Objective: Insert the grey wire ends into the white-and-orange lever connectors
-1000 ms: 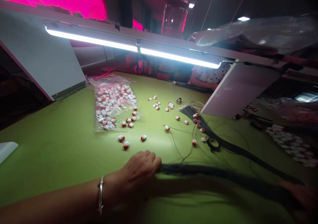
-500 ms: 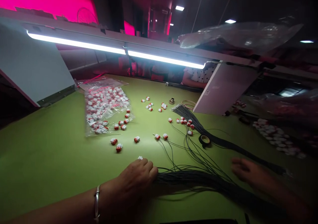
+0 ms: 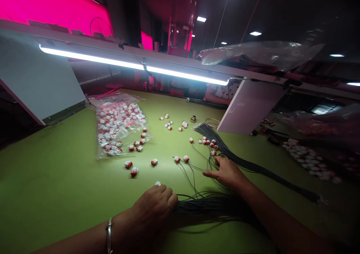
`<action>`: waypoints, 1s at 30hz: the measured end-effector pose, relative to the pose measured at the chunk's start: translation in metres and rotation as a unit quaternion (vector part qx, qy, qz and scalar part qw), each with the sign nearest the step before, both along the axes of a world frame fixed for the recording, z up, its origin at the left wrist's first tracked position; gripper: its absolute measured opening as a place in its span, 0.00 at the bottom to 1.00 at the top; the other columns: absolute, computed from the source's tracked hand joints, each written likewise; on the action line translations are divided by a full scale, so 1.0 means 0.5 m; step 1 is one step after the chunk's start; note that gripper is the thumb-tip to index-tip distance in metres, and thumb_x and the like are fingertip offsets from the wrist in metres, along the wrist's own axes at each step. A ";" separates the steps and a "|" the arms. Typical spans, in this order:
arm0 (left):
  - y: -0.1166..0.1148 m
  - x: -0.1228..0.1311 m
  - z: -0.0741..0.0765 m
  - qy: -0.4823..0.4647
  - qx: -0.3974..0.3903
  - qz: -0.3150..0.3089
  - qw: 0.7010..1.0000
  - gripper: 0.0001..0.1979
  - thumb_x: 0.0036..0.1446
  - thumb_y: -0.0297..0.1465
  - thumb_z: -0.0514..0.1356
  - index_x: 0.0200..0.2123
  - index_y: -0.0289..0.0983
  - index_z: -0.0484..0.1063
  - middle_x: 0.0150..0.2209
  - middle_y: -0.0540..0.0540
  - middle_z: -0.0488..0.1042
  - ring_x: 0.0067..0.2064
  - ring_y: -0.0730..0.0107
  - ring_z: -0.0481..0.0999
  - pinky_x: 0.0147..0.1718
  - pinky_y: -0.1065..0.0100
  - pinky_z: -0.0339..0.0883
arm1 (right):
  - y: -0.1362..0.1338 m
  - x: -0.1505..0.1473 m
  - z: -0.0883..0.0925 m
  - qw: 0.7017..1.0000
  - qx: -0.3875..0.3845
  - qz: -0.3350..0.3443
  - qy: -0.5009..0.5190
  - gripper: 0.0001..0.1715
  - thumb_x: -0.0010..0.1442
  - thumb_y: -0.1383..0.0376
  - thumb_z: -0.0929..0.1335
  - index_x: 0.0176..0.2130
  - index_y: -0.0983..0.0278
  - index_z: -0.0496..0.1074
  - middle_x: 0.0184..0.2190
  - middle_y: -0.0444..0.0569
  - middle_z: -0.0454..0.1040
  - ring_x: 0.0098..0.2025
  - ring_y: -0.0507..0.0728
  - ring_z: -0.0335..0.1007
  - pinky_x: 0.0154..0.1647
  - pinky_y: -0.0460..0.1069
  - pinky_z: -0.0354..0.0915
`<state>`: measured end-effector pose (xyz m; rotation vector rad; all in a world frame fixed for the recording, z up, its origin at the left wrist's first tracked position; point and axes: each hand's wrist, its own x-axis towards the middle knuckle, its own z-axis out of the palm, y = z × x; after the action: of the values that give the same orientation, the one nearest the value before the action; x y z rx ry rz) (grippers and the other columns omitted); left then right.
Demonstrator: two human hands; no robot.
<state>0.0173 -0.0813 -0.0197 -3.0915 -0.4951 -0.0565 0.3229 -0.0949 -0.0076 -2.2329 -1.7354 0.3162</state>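
Left hand closed round the black wire bundle, gripping firmly at its neck; right hand open, spread over loose strands, red-and-white lever connectors just beyond. Firm clamp, light spread: strands kept separate, untangled.

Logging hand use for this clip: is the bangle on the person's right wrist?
No, the metal bangle sits on the left wrist, just behind the left hand at the black wire bundle.

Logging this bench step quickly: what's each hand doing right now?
Left hand: closed on the black wire bundle.
Right hand: open, fingers spread, holding nothing visible.
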 end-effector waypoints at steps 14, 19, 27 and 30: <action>0.010 0.004 -0.002 -0.027 -0.012 -0.016 0.999 0.08 0.54 0.20 0.58 0.35 0.38 0.64 0.34 0.45 0.71 0.32 0.61 0.68 0.29 0.60 0.62 | 0.037 -0.015 -0.070 0.957 0.119 0.262 0.038 0.40 0.56 0.55 0.72 0.64 0.65 0.64 0.64 0.61 0.65 0.67 0.68 0.57 0.67 0.63 0.53; 0.020 0.026 0.014 -0.023 -0.015 -0.018 0.999 0.07 0.59 0.20 0.56 0.34 0.38 0.64 0.33 0.44 0.73 0.32 0.61 0.69 0.30 0.61 0.64 | 0.069 -0.005 -0.063 0.963 0.113 0.241 0.034 0.36 0.57 0.56 0.72 0.61 0.66 0.67 0.63 0.61 0.67 0.64 0.67 0.62 0.63 0.59 0.61; 0.038 0.021 0.020 -0.028 -0.048 0.004 0.998 0.05 0.62 0.22 0.57 0.37 0.38 0.67 0.35 0.45 0.73 0.34 0.62 0.69 0.32 0.62 0.63 | 0.059 -0.085 0.016 0.978 0.124 0.166 -0.019 0.20 0.62 0.61 0.69 0.48 0.73 0.74 0.49 0.71 0.72 0.56 0.77 0.63 0.54 0.71 0.60; 0.037 0.003 0.030 -0.041 -0.086 0.008 0.995 0.07 0.61 0.23 0.58 0.42 0.37 0.69 0.36 0.45 0.72 0.36 0.61 0.70 0.36 0.62 0.65 | -0.015 -0.150 0.031 0.967 0.122 0.222 -0.001 0.12 0.64 0.67 0.67 0.47 0.65 0.73 0.46 0.59 0.74 0.51 0.66 0.67 0.53 0.60 0.64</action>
<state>0.0186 -0.0630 -0.0046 -3.2629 -0.5571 -0.1490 0.2477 -0.1024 0.0080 -1.6641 -2.1355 0.1797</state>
